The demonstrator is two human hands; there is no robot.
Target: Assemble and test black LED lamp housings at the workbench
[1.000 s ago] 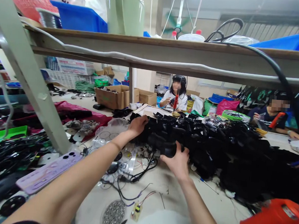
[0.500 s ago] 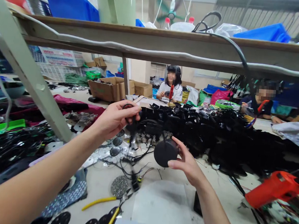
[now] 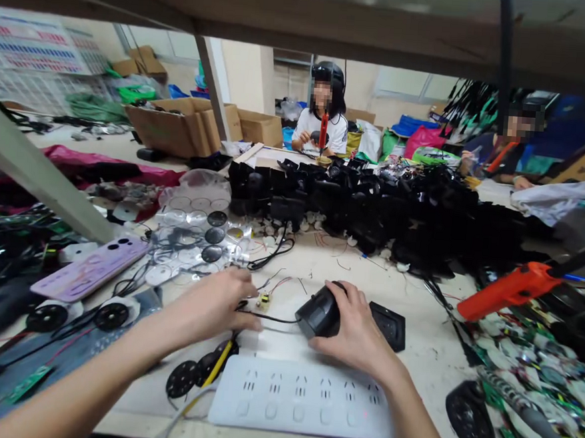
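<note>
My right hand (image 3: 352, 326) grips a black plastic housing (image 3: 319, 311) just above the white worktop, thumb below and fingers over the top. A thin black cable (image 3: 280, 320) runs from the housing leftwards to my left hand (image 3: 226, 301). That hand is closed around the cable, its fingertips partly hidden. Just beyond its fingers lies a small circuit board with a yellow part (image 3: 265, 301) and thin wires. A flat black square piece (image 3: 389, 326) rests right of my right hand. Beneath the left forearm show yellow-handled pliers (image 3: 219, 364), mostly covered.
A white power strip (image 3: 305, 397) lies along the front edge. An orange-handled tool (image 3: 508, 291) stands at the right beside heaped circuit boards (image 3: 550, 397). A purple phone (image 3: 91, 268) lies left. Black housings (image 3: 373, 205) pile up behind. Two people sit across the bench.
Both hands have come down to the worktop, bringing the cable and housing lower. The housing has turned from its round face to its side. My view has tilted downward, bringing the power strip into sight.
</note>
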